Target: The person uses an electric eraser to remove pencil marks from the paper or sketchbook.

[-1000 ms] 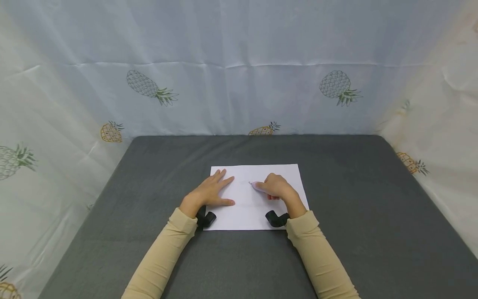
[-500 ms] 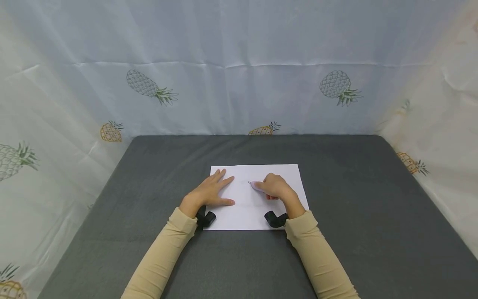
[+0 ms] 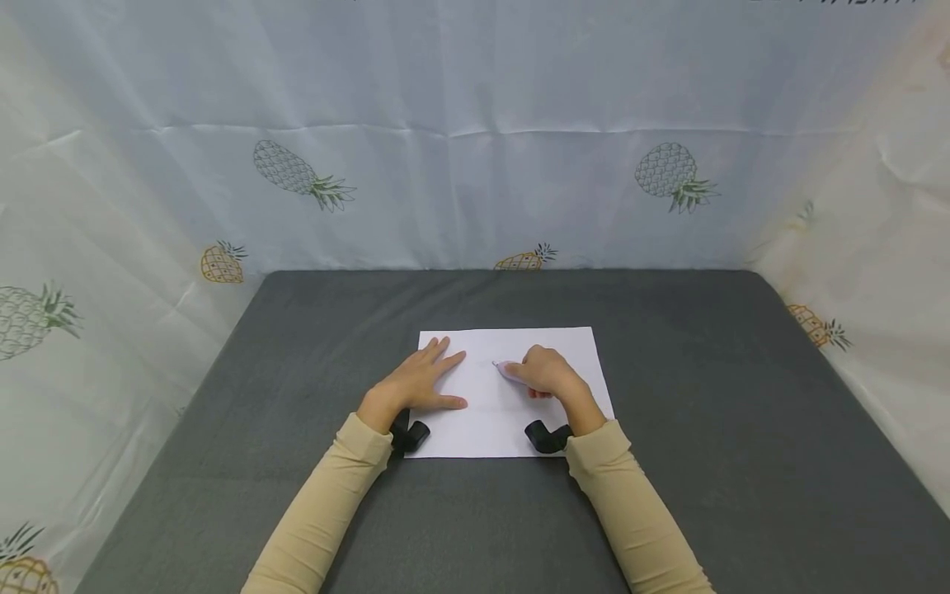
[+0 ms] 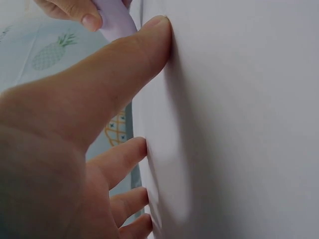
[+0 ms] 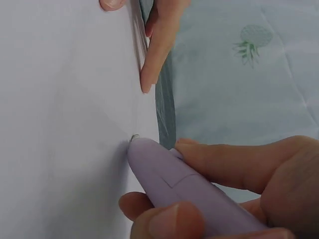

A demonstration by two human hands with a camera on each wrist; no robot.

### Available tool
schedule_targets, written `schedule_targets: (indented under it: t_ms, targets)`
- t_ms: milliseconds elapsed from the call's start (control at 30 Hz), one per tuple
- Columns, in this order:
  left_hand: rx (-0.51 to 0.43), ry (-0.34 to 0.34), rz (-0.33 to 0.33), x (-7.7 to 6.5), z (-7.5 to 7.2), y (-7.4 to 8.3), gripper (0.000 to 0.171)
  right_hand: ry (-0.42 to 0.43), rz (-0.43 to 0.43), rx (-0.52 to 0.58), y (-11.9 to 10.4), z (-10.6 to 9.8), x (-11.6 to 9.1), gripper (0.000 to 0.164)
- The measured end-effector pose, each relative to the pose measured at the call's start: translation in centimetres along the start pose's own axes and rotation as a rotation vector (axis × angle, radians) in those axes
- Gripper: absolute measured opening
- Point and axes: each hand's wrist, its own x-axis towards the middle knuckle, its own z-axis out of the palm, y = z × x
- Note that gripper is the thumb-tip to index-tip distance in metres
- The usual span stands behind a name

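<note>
A white sheet of paper (image 3: pixel 482 433) lies on the dark grey table. My left hand (image 3: pixel 416 379) rests on its left part, fingers spread and fingertips touching the paper. My right hand (image 3: pixel 547 370) grips a lilac pen-like tool (image 5: pixel 172 174) with a rounded body, a body seam and a small side button. One finger presses at that button. The tool's short metal tip (image 5: pixel 134 138) meets the paper or sits just at it, slightly right of the sheet's middle. Whether it is a pen or a cutter cannot be told. In the left wrist view, the tool (image 4: pixel 115 20) shows beyond my thumb.
Black wrist camera mounts (image 3: pixel 545 436) hang below both wrists over the paper's near edge. The dark grey table (image 3: pixel 475 528) extends around the sheet on every side. A pale curtain (image 3: pixel 475 190) printed with pineapples stands behind the table and along both sides.
My right hand and the lilac tool have shifted very slightly to the left over the paper. The left hand and the sheet keep their places.
</note>
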Motion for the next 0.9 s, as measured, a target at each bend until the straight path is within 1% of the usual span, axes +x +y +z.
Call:
schedule_targets:
  t_ms: [67,300,500,667,767,900]
  targets:
    - [0.001,0.0,-0.002,-0.03,-0.07,0.03,0.084,0.0,0.005,-0.004,-0.01,-0.02,0.03,0.048]
    - [0.002,-0.001,-0.002,-0.09,-0.1,0.11,0.084,-0.054,0.044,0.016,0.31,-0.77,-0.33,0.048]
    - [-0.004,0.011,0.011,-0.22,-0.03,0.07,0.083,-0.032,0.026,0.011,0.34,-0.66,-0.22,0.046]
    - [-0.002,0.011,0.007,-0.2,-0.04,0.1,0.083,-0.004,0.014,0.016,0.24,-0.27,0.01,0.044]
    - [-0.004,0.006,0.002,-0.19,-0.08,0.15,0.083,-0.01,0.017,0.014,0.25,-0.31,-0.02,0.045]
    - [-0.002,0.001,-0.007,-0.21,-0.08,0.18,0.083,-0.038,0.048,0.014,0.29,-0.6,-0.18,0.047]
